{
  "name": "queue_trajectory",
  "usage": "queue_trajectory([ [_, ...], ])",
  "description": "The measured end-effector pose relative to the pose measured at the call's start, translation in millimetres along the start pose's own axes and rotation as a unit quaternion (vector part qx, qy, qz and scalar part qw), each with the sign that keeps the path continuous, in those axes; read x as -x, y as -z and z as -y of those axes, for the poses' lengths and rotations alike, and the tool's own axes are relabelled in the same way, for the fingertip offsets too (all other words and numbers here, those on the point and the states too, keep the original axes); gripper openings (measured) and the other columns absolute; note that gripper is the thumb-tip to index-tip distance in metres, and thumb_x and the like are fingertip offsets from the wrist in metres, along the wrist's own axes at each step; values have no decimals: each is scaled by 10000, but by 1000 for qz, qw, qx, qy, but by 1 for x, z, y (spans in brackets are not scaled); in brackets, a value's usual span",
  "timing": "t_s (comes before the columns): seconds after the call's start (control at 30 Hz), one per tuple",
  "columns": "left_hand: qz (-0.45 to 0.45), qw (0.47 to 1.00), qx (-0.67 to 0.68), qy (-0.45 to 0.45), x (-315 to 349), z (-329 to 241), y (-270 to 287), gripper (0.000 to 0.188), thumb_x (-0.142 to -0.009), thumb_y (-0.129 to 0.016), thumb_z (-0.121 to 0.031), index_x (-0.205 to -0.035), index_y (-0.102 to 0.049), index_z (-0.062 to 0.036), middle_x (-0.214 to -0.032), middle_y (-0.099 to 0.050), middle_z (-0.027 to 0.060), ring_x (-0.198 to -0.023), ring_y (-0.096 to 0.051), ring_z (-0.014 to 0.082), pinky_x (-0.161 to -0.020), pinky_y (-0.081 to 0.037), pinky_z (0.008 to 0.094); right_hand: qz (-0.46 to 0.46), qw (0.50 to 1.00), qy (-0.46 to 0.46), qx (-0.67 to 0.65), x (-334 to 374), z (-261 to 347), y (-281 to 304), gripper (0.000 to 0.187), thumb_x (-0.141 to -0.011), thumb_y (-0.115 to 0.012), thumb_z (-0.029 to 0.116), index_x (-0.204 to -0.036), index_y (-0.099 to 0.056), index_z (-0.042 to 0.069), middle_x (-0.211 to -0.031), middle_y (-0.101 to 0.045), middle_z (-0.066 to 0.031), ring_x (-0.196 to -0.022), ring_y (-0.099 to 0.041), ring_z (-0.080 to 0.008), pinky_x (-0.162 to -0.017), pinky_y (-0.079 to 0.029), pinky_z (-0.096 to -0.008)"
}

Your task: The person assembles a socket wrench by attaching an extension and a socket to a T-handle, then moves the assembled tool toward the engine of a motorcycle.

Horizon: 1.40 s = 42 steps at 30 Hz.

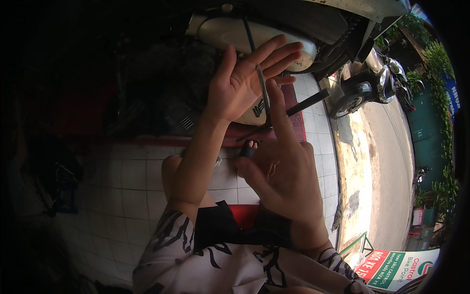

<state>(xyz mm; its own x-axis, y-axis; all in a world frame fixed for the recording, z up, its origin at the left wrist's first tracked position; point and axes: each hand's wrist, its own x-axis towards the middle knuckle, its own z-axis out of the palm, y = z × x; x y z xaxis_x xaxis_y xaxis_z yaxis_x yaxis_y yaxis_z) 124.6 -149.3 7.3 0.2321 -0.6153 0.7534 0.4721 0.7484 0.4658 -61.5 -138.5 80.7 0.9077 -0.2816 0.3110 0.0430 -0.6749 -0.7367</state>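
Observation:
In front of me a thin metal rod (265, 93) slants down from the side of a motorbike. At its near end it meets a dark crossbar (312, 100), so it looks like a T-handle wrench. My left hand (230, 93) is open beside the rod, palm showing and fingers spread; the rod crosses at its fingers. Lower and to the right is my right hand (291, 183), index finger stretched up alongside the rod and thumb held apart. Neither hand wraps round the tool. Whether the fingertips touch it I cannot tell. The rod's far end lies against the shadowed bike.
The motorbike's pale side cover (220, 33) is above, over a red platform (299, 117). White floor tiles (132, 176) surround my knees. Another motorbike (360, 93) stands by the road at right. A printed sign board (391, 267) is at lower right.

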Motion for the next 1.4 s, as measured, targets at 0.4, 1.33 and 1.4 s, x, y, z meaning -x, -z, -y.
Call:
queue_trajectory([
  [0.4,-6,1000,10,7,-4,5,-1,912,-984,-122,-715,-1583,-200,-33,-1622,-228,236,-1518,-218,340,-1164,-279,531,100,983,-60,143,16,-5,6,753,-822,-744,190,-1462,-423,-44,-588,-665,-33,-507,-667,-209,-511,-475,-312],
  [1.33,-12,1000,-8,23,-4,6,0,906,-988,-147,-709,-1579,-212,-25,-1622,-236,224,-1513,-236,327,-1156,-297,527,-1,990,-112,82,21,-8,16,758,-877,-710,275,-1471,-382,-62,-511,-604,-62,-453,-632,-243,-504,-492,-363],
  [1.4,-13,1000,-6,21,-3,9,0,906,-989,-148,-708,-1579,-209,-23,-1623,-235,223,-1513,-237,328,-1155,-299,526,32,983,-136,118,25,-16,19,747,-878,-709,278,-1466,-394,-60,-511,-601,-64,-457,-632,-247,-505,-490,-369],
])
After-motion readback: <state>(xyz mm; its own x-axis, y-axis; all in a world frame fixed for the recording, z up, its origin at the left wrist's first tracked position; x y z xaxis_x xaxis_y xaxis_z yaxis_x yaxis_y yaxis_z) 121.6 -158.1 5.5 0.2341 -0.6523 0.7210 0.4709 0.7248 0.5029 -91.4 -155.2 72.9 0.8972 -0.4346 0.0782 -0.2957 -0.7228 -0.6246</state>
